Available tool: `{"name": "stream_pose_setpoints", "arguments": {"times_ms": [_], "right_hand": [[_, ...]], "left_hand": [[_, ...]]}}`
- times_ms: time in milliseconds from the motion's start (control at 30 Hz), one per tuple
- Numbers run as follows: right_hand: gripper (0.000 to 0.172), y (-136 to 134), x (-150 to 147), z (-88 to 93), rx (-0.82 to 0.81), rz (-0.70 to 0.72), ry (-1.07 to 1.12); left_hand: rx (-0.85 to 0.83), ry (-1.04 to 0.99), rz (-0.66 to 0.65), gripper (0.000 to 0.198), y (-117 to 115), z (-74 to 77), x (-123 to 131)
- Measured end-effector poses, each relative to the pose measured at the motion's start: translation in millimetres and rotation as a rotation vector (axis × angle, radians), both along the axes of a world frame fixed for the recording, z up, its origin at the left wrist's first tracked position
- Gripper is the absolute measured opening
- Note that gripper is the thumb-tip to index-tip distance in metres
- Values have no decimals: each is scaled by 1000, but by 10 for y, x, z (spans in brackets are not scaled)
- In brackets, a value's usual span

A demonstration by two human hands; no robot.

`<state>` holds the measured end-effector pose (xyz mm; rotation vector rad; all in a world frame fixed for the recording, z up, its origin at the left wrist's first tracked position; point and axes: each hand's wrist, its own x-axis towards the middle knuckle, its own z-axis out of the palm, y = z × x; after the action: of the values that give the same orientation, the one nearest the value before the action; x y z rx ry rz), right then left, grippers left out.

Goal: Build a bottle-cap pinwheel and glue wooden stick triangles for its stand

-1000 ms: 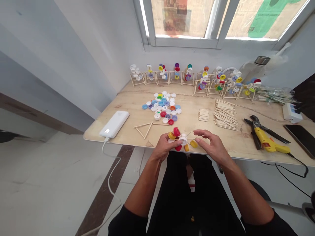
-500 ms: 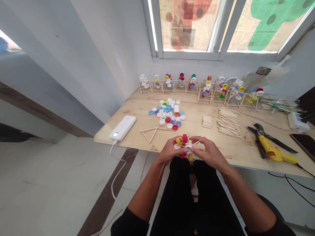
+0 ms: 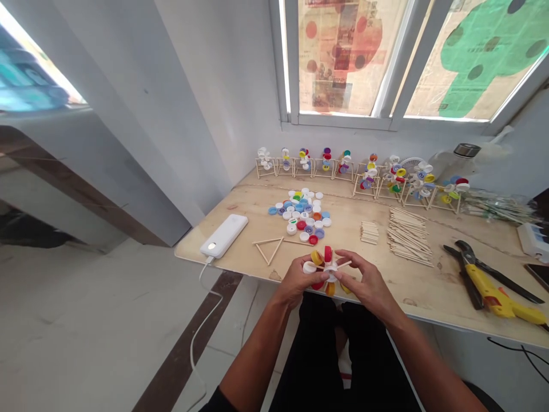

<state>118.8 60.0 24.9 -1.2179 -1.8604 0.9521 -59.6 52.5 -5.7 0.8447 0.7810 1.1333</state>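
Note:
Both hands hold a small pinwheel [image 3: 325, 268] made of thin sticks tipped with red, yellow and white bottle caps, just above the near edge of the wooden table [image 3: 377, 274]. My left hand [image 3: 295, 280] grips it from the left, fingers curled round the hub. My right hand [image 3: 364, 283] pinches it from the right, next to a bare stick end. A stick triangle [image 3: 269, 247] lies just to the left on the table. Behind it is a heap of loose coloured bottle caps [image 3: 303, 214].
A white power bank [image 3: 223, 235] with cable lies at the table's left edge. Stick piles [image 3: 407, 236] and short sticks [image 3: 369, 232] lie mid-table, cutters [image 3: 467, 269] and a yellow glue gun [image 3: 497, 297] at right. Several finished cap pinwheels [image 3: 364, 174] line the back under the window.
My right hand, open beside the pinwheel a second ago, has closed onto it. The head has tilted up, so the table sits lower in view.

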Motion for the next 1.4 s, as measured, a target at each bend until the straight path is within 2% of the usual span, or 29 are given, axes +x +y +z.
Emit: {"name": "stream_pose_setpoints", "arguments": {"times_ms": [100,200,300,400,567,633,767,967,1267,1400], "right_hand": [[41,93,23,23,-22,-25,45],[34,277,36,-35,-8,-73,21],[29,514,-10,-171,79,-72,-169],[28,718,-127,-289,187,-23,-423],[31,870,-364,-331,346,54,-638],[32,890,-427,-327,418,97,-717],[32,911,-457,-335,455,177,-824],[30,862,-266,-351,475,152,-857],[28,571,225,-329,427,156,-668],[32,523,336,-386,417,67,-601]], "left_hand": [[-37,-4,85,42,-11,-5,-72],[-58,-63,229,42,-20,-47,-143],[-73,-144,314,41,-27,-111,-188],[-89,-190,329,43,-21,-178,-211],[-89,-225,348,47,23,-279,-234],[-83,-213,350,46,41,-308,-238],[-75,-200,355,46,56,-325,-235],[-95,-221,358,46,42,-273,-232],[-89,-206,368,44,37,-260,-217],[-93,-202,374,43,47,-256,-206]]}}
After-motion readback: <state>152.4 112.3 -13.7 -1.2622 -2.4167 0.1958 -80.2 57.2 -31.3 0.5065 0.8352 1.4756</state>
